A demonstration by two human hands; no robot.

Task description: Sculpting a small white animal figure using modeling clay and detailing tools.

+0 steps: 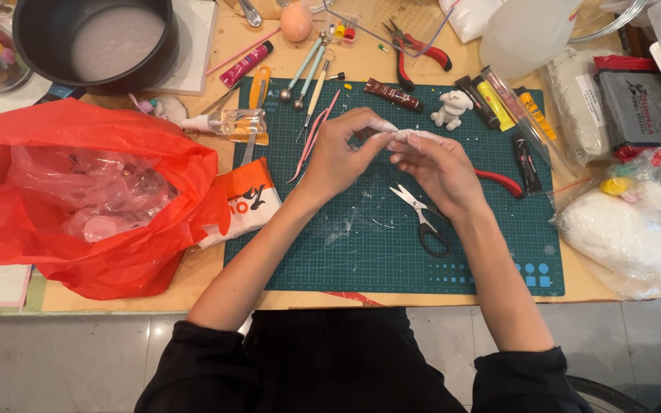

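White clay piece [403,136] pinched between left hand [338,157] and right hand [441,168], both grips closed on it, held above green cutting mat [346,245]; scissors [422,218] kept near.

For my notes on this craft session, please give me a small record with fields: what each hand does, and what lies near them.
left hand: left hand pinches one end of a small white clay piece over the mat
right hand: right hand holds the other end with its fingers
surface: green cutting mat on a wooden table
below hands: scissors, open, lying on the mat
behind hands: small white figurine, standing
far left: red plastic bag, open
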